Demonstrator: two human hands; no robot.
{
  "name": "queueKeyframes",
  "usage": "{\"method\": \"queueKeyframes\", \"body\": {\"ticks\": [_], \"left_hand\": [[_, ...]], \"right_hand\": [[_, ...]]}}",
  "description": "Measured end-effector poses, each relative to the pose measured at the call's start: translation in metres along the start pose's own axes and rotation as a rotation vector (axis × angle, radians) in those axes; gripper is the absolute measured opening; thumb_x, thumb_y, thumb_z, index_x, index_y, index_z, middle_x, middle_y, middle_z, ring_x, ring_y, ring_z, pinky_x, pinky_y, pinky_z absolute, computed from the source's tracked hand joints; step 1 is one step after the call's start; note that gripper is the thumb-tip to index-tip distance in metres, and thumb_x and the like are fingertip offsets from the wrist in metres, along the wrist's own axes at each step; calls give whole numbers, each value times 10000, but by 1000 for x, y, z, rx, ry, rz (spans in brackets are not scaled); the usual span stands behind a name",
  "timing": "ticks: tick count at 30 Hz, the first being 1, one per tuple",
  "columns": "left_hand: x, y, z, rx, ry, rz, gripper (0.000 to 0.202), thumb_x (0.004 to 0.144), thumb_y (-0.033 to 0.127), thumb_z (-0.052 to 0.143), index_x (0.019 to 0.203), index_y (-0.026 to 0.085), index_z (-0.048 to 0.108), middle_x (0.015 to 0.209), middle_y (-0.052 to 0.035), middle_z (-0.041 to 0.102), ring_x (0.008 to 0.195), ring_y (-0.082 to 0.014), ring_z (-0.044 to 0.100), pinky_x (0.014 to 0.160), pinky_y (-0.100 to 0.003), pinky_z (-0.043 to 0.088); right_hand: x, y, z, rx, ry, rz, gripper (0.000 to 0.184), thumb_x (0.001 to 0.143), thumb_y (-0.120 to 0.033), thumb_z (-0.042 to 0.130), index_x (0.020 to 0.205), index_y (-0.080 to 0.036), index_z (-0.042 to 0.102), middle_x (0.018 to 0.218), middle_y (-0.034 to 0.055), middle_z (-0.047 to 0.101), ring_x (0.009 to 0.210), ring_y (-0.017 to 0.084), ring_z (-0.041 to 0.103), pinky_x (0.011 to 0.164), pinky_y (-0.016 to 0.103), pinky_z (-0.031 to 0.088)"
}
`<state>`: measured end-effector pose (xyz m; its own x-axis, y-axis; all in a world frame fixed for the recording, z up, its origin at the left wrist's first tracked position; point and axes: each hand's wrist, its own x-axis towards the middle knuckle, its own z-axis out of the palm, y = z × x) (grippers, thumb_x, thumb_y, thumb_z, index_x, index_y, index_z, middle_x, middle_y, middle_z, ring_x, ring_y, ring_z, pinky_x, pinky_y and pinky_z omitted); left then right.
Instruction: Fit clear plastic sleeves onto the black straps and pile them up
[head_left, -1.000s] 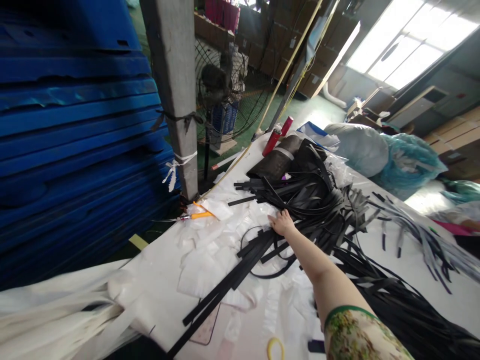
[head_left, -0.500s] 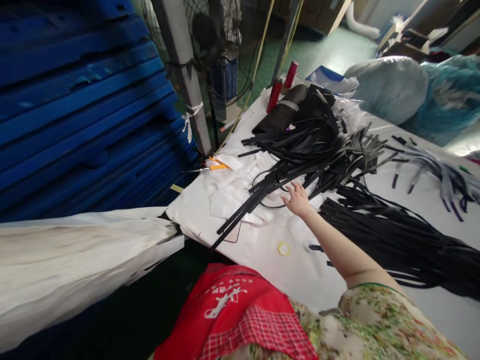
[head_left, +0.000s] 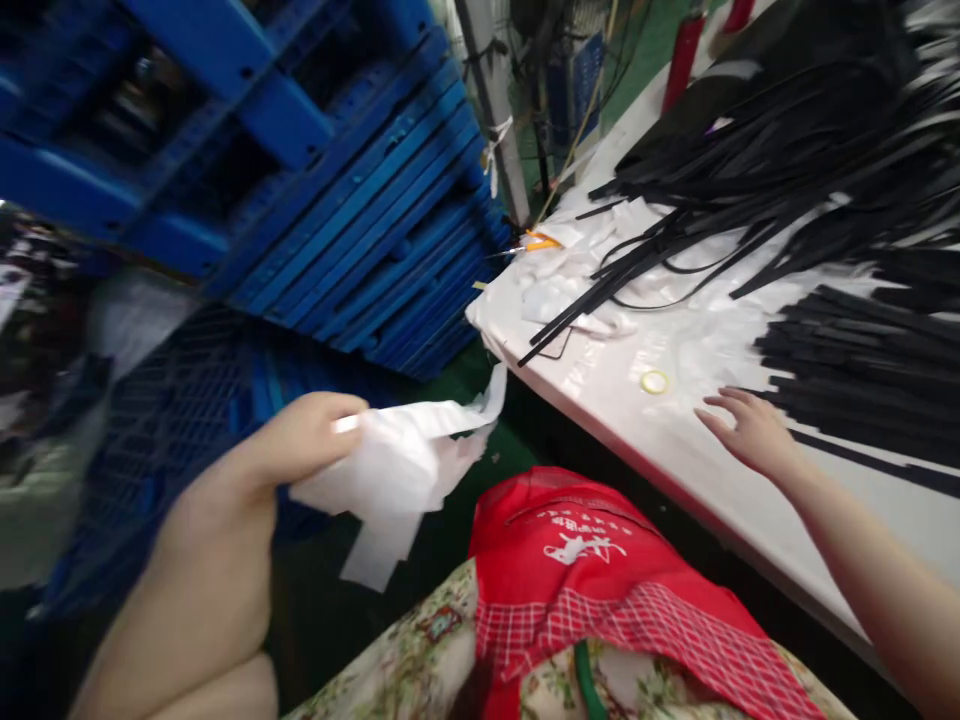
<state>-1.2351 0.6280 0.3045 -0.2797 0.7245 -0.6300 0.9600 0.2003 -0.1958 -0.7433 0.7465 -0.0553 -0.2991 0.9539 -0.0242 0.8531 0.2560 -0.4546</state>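
Observation:
My left hand (head_left: 313, 438) is closed on a thin, crumpled white sheet (head_left: 397, 465), which hangs in folds off the near corner of the table. Whether it is plastic or cloth I cannot tell. Over the white tabletop (head_left: 600, 400), my right hand (head_left: 750, 430) has its fingers spread and holds nothing. Closest to it are a bundle of flat black strips (head_left: 862, 370) and a small yellow ring (head_left: 655, 382). More loose black strips (head_left: 720, 190) lie farther back, across crumpled white material (head_left: 577, 275).
Stacked blue pallets (head_left: 360, 230) rise at the left, beside a grey post (head_left: 491, 100). An orange-handled tool (head_left: 541, 241) lies at the table's far corner. Red cylinders, one nearer (head_left: 682, 60), stand at the back. The table's front edge runs close to my red apron (head_left: 585, 550).
My view has swung left and down. My left hand has come into sight with the white sheet. My right hand has drawn back from the loose black strips towards the table's front edge.

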Motion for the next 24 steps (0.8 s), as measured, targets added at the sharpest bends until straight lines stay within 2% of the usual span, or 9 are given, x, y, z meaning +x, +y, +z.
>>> {"method": "queueKeyframes", "body": {"ticks": [3, 6, 9, 13, 16, 18, 21, 22, 24], "left_hand": [[-12, 23, 34, 103, -78, 23, 231, 816, 311, 549, 742, 128, 669, 729, -32, 680, 735, -184, 612, 603, -231, 387], [-3, 57, 75, 183, -107, 87, 190, 709, 322, 597, 696, 150, 676, 738, -88, 697, 712, -217, 625, 564, -263, 363], [-7, 83, 115, 175, -108, 189, 205, 689, 353, 599, 701, 161, 670, 733, -81, 692, 689, -216, 620, 537, -269, 356], [-41, 100, 154, 71, -132, 447, 160, 626, 325, 620, 699, 182, 629, 716, -38, 665, 653, -200, 601, 511, -267, 335], [-74, 115, 168, -7, -205, 697, 160, 614, 300, 632, 734, 194, 618, 721, -16, 655, 627, -183, 590, 516, -266, 336], [-94, 128, 171, -11, -176, 804, 143, 641, 296, 618, 744, 198, 605, 739, -19, 652, 641, -185, 590, 529, -271, 341], [-117, 149, 170, 36, -43, 882, 95, 681, 269, 588, 737, 193, 578, 790, -39, 651, 687, -196, 593, 559, -279, 358], [-124, 157, 168, 48, -13, 908, 84, 695, 262, 581, 737, 191, 571, 806, -44, 649, 699, -196, 593, 570, -281, 366], [-136, 175, 164, 61, 27, 967, 73, 710, 253, 580, 725, 186, 553, 828, -50, 643, 715, -191, 588, 592, -280, 379]], "right_hand": [[-63, 11, 18, 60, -87, 37, 541, 818, -654, 445, 962, -210, 719, 1144, 174, 663, 1064, 349, 616, 969, 516, 455], [-115, -5, 23, 93, -134, 66, 520, 818, -632, 449, 951, -210, 722, 1138, 162, 675, 1074, 340, 621, 969, 502, 466], [-157, -49, 15, 172, -175, 72, 476, 837, -599, 460, 980, -223, 716, 1139, 135, 681, 1070, 314, 628, 980, 476, 470], [-193, -134, -12, 363, -208, -33, 439, 853, -533, 529, 1134, -225, 668, 1199, 112, 659, 1136, 286, 596, 1029, 447, 444], [-210, -194, -40, 520, -261, -237, 497, 839, -433, 606, 1291, -229, 570, 1302, 90, 600, 1219, 265, 537, 1059, 435, 414], [-222, -220, -57, 618, -342, -355, 546, 826, -348, 629, 1348, -232, 517, 1336, 84, 575, 1231, 255, 525, 1055, 430, 410], [-243, -234, -77, 732, -472, -455, 561, 809, -300, 651, 1343, -205, 509, 1309, 88, 586, 1191, 232, 550, 1028, 392, 427], [-250, -233, -82, 743, -475, -468, 572, 796, -313, 673, 1332, -193, 514, 1289, 93, 592, 1174, 230, 555, 1017, 384, 432], [-264, -225, -88, 713, -396, -472, 633, 750, -340, 725, 1326, -181, 517, 1278, 107, 576, 1171, 242, 537, 1009, 389, 429]]}}
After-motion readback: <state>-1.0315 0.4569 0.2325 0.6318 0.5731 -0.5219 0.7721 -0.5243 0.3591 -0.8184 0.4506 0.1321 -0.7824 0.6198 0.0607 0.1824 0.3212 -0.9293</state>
